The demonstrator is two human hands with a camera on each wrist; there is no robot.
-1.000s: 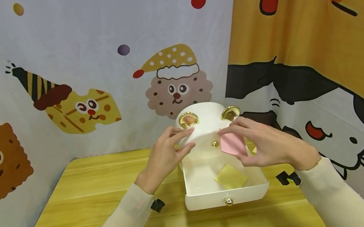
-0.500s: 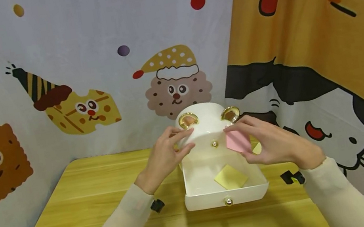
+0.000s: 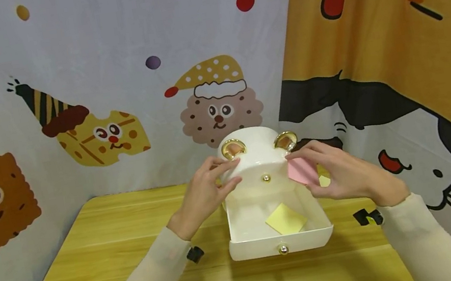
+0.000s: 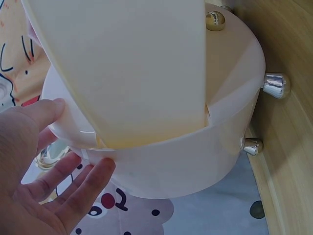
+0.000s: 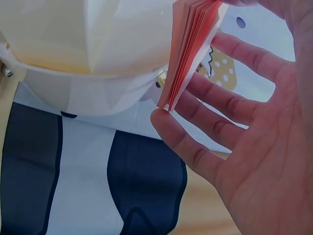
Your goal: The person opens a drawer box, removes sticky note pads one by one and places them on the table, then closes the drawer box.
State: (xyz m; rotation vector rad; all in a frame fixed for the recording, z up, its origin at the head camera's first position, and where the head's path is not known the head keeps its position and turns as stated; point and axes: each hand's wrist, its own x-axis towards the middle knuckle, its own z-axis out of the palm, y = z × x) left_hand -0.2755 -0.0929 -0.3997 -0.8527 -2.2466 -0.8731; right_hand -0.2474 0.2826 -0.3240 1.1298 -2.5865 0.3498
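Note:
A white drawer organizer (image 3: 255,155) with gold-rimmed ears stands on the table. Its lower drawer (image 3: 239,222) is pulled out, with a gold knob on the front. My left hand (image 3: 202,189) grips the organizer's left side; the left wrist view has the thumb on its front face and the fingers round the side. In my right hand (image 3: 343,173) I pinch a pad of pink sticky notes (image 3: 303,170) between thumb and fingertips, held up beside the organizer's right side. The pad's layered edge (image 5: 190,49) shows in the right wrist view. A yellow sticky note pad (image 3: 285,219) lies inside the drawer.
Beyond the right hand, a small yellow piece (image 3: 324,180) shows partly. The wooden table (image 3: 127,246) runs up to a printed cartoon curtain (image 3: 110,40) at the back and right. Small metallic feet (image 4: 276,85) hold up the organizer.
My right hand has moved to the right with the pink pad, from over the drawer to beside the organizer. The left hand and the drawer have stayed put.

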